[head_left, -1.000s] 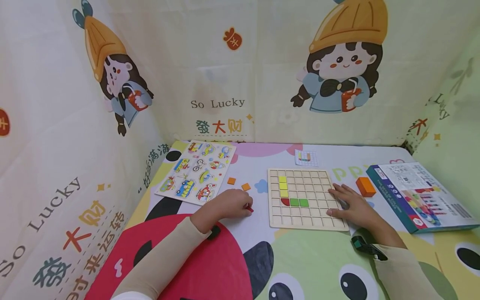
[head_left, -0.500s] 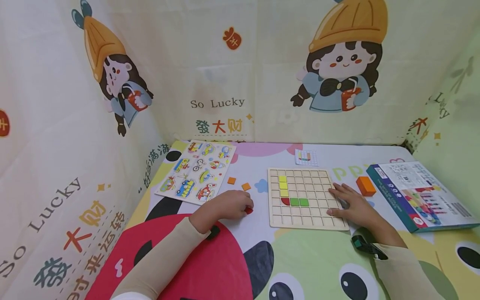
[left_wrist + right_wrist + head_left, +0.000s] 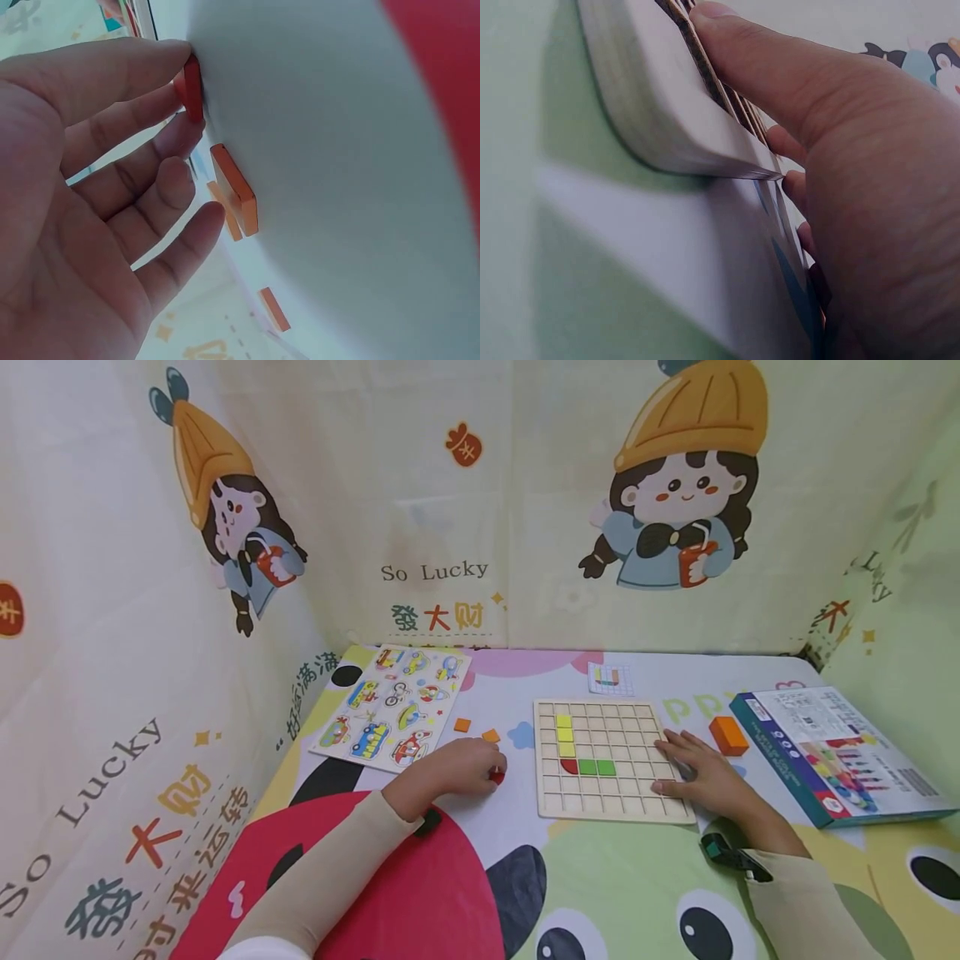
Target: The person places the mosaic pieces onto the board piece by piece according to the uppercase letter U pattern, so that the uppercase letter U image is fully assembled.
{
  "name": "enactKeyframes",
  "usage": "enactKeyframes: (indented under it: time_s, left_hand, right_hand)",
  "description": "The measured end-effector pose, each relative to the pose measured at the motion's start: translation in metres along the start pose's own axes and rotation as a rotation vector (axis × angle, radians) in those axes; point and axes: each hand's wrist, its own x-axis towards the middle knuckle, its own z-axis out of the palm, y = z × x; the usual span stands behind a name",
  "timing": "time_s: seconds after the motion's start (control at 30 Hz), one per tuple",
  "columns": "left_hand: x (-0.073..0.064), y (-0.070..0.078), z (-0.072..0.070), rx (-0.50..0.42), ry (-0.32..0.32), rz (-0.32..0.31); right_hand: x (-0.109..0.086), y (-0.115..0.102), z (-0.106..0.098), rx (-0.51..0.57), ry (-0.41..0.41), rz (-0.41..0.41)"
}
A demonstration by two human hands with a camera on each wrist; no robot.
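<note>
The left hand (image 3: pixel 461 770) is pinching a red tile (image 3: pixel 193 90) by the tabletop (image 3: pixel 517 797); the spread right hand (image 3: pixel 708 777) is resting on the wooden grid board (image 3: pixel 609 735). The tile is looking light and hard, its edges best for pinching.

The pale board (image 3: pixel 630 797) is ruled in squares; toward its left edge are seen yellow tiles (image 3: pixel 566 734), green tiles (image 3: pixel 588 767) and a red tile (image 3: pixel 569 767) (the cloth (image 3: pixel 637 860) is patterned in red and green).

Beige sleeves (image 3: pixel 330 877), black wrist strap (image 3: pixel 724 852)
</note>
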Motion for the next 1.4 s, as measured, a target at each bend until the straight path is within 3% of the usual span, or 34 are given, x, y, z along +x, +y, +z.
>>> enactKeyframes:
  time_s: [0.3, 0.53, 0.87, 1.13, 1.4]
  left_hand:
    - [0.012, -0.002, 0.002, -0.001, 0.042, -0.014]
    - [0.028, 0.008, -0.004, -0.022, 0.041, -0.044]
    - [0.058, 0.026, -0.008, -0.005, 0.084, 0.043]
    - [0.079, 0.045, -0.018, -0.022, 0.061, 0.085]
    - [0.1, 0.06, -0.018, 0.033, 0.063, 0.141]
  right_hand:
    - [0.001, 0.001, 0.002, -0.011, -0.005, -0.01]
    - [0.0, 0.002, 0.002, -0.012, -0.002, -0.015]
    - [0.0, 0.005, -0.001, -0.03, 0.014, -0.029]
    - [0.002, 0.005, -0.003, -0.024, 0.0, -0.016]
    - [0.0, 0.003, -0.001, -0.01, -0.005, -0.017]
